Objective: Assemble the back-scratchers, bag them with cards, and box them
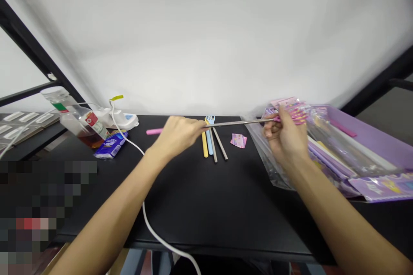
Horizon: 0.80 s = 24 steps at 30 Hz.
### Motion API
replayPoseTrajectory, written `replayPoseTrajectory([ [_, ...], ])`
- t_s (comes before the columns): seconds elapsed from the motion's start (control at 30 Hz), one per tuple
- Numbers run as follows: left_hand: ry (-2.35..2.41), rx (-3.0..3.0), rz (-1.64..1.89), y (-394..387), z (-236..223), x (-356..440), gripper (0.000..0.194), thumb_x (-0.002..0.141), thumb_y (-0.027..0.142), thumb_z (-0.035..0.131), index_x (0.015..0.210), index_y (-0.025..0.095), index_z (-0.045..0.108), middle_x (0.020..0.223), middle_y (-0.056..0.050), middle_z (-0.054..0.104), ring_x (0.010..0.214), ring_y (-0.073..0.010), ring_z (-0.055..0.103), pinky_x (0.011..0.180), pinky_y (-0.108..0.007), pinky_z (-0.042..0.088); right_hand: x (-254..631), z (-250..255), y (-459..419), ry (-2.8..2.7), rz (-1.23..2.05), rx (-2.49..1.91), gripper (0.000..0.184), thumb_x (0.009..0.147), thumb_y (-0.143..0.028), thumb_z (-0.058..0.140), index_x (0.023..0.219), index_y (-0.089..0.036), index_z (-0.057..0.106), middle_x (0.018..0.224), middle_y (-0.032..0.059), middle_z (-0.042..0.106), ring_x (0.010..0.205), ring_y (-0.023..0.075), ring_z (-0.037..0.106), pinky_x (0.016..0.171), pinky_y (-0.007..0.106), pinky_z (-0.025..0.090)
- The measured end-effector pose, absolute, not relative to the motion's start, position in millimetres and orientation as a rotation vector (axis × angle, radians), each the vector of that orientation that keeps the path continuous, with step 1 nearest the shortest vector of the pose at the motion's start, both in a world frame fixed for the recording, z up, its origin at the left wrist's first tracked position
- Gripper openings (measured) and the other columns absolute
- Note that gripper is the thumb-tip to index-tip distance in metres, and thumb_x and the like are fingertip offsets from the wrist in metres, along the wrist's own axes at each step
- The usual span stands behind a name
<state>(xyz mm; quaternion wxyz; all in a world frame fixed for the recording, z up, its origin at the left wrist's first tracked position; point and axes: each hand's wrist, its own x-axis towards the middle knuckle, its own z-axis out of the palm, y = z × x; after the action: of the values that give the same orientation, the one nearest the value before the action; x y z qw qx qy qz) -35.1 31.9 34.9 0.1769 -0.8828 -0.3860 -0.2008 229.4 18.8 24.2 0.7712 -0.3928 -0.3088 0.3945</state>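
Note:
A telescopic back scratcher with a pink grip, a metal rod and a pink claw head stretches between my hands, nearly level above the table. My left hand is closed around it beside the pink grip. At the other end, my right hand pinches it just below the claw. Beneath the rod lie a yellow-handled piece and a blue-handled piece with a blue claw, along with metal rods. My right hand is over the edge of a clear plastic bag.
A small pink card lies on the black table. On the right, a purple bin holds several packaged items. A tilted bottle, purple tissue pack and power strip sit left. A white cable crosses the front edge.

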Motion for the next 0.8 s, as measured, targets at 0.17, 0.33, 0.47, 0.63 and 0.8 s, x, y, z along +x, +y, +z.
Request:
replayPoseTrajectory([
  [0.17, -1.2, -2.396, -0.658, 42.4, 39.6, -57.6, 0.017, 0.095, 0.032, 0.063, 0.099, 0.023, 0.077, 0.088, -0.004, 0.08, 0.078, -0.0218, 0.074, 0.06, -0.028, 0.041, 248.0, 32.8, 25.0, -0.445, 0.725, -0.838, 0.04, 0.097, -0.025, 0.056, 0.058, -0.019, 0.049, 0.044, -0.0066, 0.05, 0.032, 0.0057, 0.04, 0.032, 0.018, 0.029],
  [0.33, -0.939, -2.432, -0.636, 33.6, 37.4, -30.1, 0.029, 0.102, 0.037, 0.05, 0.111, 0.021, 0.073, 0.08, -0.003, 0.078, 0.068, -0.0195, 0.072, 0.056, -0.028, 0.038, 241.2, 29.3, 22.3, -0.539, 0.855, -0.838, 0.041, 0.096, -0.033, 0.06, 0.059, -0.018, 0.052, 0.045, -0.0052, 0.051, 0.031, 0.005, 0.037, 0.032, 0.018, 0.028],
  [0.47, -0.923, -2.349, -0.704, 36.4, 36.9, -39.3, 0.025, 0.101, 0.031, 0.052, 0.098, 0.022, 0.075, 0.079, -0.003, 0.078, 0.067, -0.019, 0.072, 0.056, -0.027, 0.041, 259.4, 31.2, 23.9, -0.524, 0.742, -0.829, 0.044, 0.09, -0.04, 0.068, 0.057, -0.017, 0.05, 0.046, -0.0061, 0.05, 0.031, 0.0022, 0.033, 0.031, 0.017, 0.024],
  [0.63, -0.992, -2.255, -0.724, 45.4, 38.7, -58.4, 0.022, 0.098, 0.029, 0.056, 0.106, 0.025, 0.076, 0.09, -0.003, 0.08, 0.071, -0.0221, 0.075, 0.06, -0.03, 0.047, 284.3, 32.8, 27.8, -0.559, 0.606, -0.828, 0.051, 0.094, -0.047, 0.06, 0.054, -0.018, 0.047, 0.045, -0.0064, 0.045, 0.032, 0.0024, 0.026, 0.032, 0.018, 0.022],
  [0.8, -0.975, -2.307, -0.686, 45.9, 35.4, -51.8, 0.022, 0.099, 0.031, 0.055, 0.103, 0.025, 0.076, 0.091, -0.003, 0.08, 0.075, -0.022, 0.076, 0.062, -0.03, 0.049, 288.9, 33.0, 28.8, -0.582, 0.587, -0.836, 0.056, 0.087, -0.059, 0.066, 0.054, -0.019, 0.045, 0.042, -0.0086, 0.037, 0.033, 0.0033, 0.024, 0.033, 0.019, 0.021],
])
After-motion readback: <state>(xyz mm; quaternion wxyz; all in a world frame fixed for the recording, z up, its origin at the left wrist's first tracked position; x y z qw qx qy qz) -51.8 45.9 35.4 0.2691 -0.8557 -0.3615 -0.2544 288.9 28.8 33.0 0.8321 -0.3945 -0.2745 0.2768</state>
